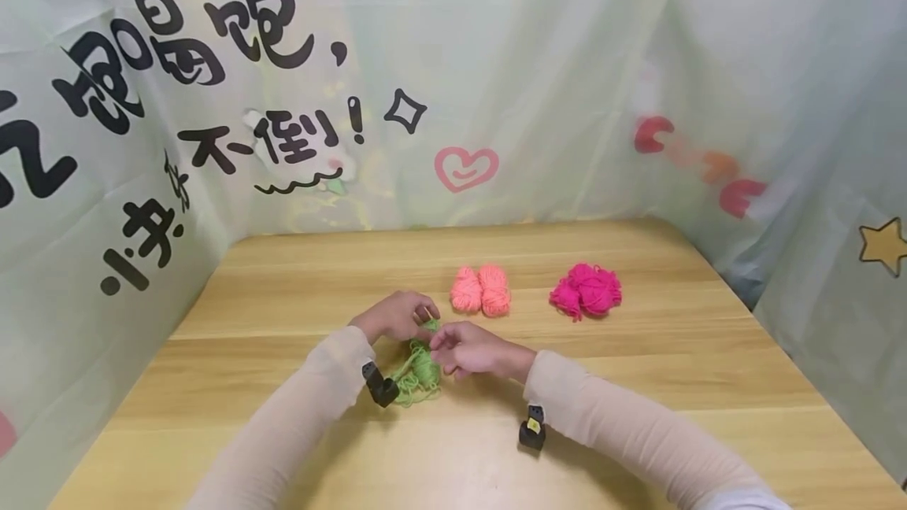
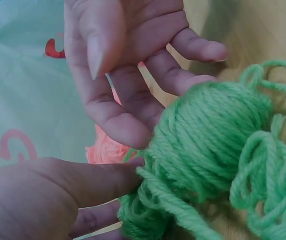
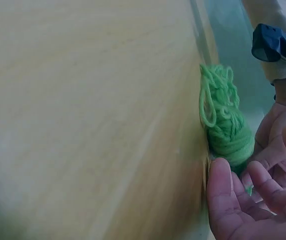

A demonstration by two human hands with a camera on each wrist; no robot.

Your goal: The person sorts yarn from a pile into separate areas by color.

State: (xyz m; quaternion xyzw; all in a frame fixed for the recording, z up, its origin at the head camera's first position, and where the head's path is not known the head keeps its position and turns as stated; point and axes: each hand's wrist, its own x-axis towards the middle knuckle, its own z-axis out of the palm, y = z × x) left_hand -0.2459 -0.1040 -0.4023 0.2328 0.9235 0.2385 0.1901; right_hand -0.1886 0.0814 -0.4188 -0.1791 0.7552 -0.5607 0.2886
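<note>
A ball of green yarn lies on the table before the person, with loose loops trailing off its near side. The left hand is at its far end; in the left wrist view its thumb and fingers pinch the end of the green yarn. Beside the ball is the right hand, its fingers loosely bent and spread, the tips close against the wound strands. From the right wrist view, the right hand appears around the ball's end without gripping it.
Two coral yarn skeins lie side by side farther back on the wooden table. To their right sits a bundle of magenta yarn. A printed cloth hangs around the table's back and sides.
</note>
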